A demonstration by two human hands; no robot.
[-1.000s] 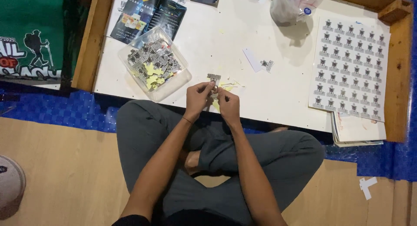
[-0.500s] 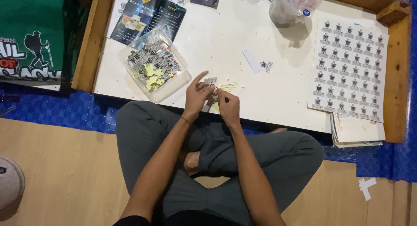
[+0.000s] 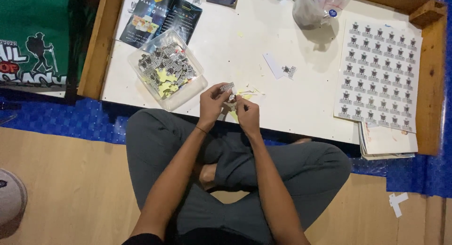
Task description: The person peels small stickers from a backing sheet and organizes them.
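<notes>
My left hand pinches a small printed sticker by its near edge, fingertips closed on it, just above the near edge of the white table. My right hand sits just beside it, its grip narrow on a bit of the yellowish backing below the sticker; I cannot tell exactly how much it holds. Pale yellow paper scraps lie on the table just beyond my fingers. To the left, close to my left hand, stands a clear plastic tub of cut stickers and yellow offcuts. Far right lies a full sticker sheet, its right side against the wooden rim. Between the tub and the sheet the table is mostly bare, with one loose sticker and a white strip beside it.
</notes>
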